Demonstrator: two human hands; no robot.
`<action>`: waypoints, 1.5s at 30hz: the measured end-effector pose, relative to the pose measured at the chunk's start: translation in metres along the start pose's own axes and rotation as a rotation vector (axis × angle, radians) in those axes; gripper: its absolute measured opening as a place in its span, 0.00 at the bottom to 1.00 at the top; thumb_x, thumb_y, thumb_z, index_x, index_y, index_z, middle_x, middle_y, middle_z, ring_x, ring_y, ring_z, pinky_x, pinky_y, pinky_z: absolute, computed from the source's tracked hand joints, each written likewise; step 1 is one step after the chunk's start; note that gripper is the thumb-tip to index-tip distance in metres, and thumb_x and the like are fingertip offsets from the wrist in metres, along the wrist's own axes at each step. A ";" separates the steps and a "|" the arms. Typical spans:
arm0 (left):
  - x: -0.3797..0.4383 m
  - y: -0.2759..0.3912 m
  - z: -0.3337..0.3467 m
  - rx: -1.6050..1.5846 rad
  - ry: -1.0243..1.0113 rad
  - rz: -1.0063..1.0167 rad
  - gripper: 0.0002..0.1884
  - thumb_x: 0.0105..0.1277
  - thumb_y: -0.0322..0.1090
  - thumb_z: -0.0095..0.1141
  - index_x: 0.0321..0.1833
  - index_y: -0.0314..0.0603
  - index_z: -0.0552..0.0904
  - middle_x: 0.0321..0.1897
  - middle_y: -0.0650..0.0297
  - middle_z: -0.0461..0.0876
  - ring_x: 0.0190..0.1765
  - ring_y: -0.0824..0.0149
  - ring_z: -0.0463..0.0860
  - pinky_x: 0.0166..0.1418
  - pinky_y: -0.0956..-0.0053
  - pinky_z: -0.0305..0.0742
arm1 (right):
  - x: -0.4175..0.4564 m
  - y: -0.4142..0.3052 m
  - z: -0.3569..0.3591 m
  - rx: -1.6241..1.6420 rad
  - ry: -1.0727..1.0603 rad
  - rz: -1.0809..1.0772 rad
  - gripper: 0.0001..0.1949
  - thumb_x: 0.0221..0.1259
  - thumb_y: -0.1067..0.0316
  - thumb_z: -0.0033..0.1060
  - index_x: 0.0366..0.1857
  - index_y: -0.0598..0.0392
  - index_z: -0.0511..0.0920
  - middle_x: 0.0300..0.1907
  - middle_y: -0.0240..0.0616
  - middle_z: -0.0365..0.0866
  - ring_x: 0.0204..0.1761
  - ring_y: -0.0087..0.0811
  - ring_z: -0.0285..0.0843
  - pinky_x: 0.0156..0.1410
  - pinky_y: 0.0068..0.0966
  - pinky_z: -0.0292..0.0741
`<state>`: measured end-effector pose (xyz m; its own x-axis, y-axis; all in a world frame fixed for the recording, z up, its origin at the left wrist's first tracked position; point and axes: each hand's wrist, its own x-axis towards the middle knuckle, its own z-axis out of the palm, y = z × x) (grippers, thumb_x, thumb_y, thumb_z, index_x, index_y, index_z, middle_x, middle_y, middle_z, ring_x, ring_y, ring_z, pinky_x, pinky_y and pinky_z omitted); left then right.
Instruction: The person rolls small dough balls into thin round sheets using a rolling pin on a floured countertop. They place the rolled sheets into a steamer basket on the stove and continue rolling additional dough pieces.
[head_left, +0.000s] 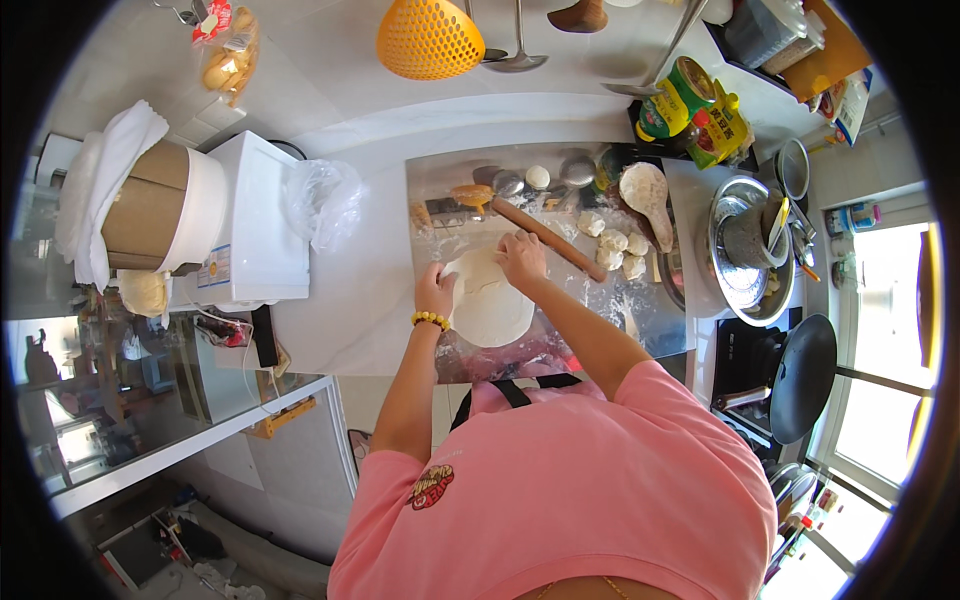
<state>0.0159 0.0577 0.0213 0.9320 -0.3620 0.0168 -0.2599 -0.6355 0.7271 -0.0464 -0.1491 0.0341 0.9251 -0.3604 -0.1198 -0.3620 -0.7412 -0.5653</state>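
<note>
A round, flat sheet of white dough (491, 311) lies on a shiny, floured metal board (652, 330). My left hand (436, 291), with a yellow bead bracelet at its wrist, grips the sheet's left edge. The far edge of the dough is pinched by my right hand (523, 261), and a crease runs across the sheet between my hands. Just beyond my right hand, a wooden rolling pin (551, 240) rests diagonally on the board. Several small dough pieces (613, 241) sit to its right, near a flour-coated ladle-shaped scoop (643, 193).
On the right stand a steel basin (739, 199) with a stone mortar (750, 240) and a wok (804, 379). A white appliance (262, 225) and a plastic bag (324, 199) occupy the left counter. An orange skimmer (431, 41) hangs on the wall.
</note>
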 end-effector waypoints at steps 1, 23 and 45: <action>-0.003 0.004 -0.004 -0.123 -0.074 -0.064 0.07 0.63 0.28 0.64 0.39 0.38 0.79 0.28 0.56 0.83 0.30 0.61 0.82 0.36 0.64 0.75 | -0.002 0.002 0.000 0.033 0.066 -0.044 0.12 0.59 0.65 0.68 0.43 0.51 0.77 0.47 0.43 0.78 0.53 0.49 0.73 0.60 0.43 0.71; -0.017 0.052 -0.075 -0.375 -0.185 -0.230 0.11 0.68 0.32 0.63 0.47 0.30 0.86 0.34 0.64 0.88 0.34 0.78 0.82 0.37 0.80 0.75 | -0.068 -0.024 -0.101 0.659 -0.035 0.051 0.07 0.69 0.69 0.59 0.44 0.59 0.75 0.31 0.43 0.83 0.34 0.37 0.81 0.41 0.33 0.75; -0.095 0.047 0.022 0.413 0.077 -0.045 0.36 0.61 0.44 0.65 0.70 0.37 0.67 0.70 0.48 0.66 0.74 0.46 0.63 0.76 0.47 0.56 | -0.047 0.006 0.008 -0.238 -0.099 -0.584 0.34 0.72 0.48 0.50 0.77 0.54 0.59 0.82 0.40 0.50 0.82 0.37 0.48 0.86 0.39 0.43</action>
<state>-0.0905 0.0470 0.0387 0.9568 -0.2856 0.0544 -0.2835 -0.8752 0.3921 -0.0909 -0.1320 0.0293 0.9798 0.1865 0.0724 0.2001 -0.9093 -0.3650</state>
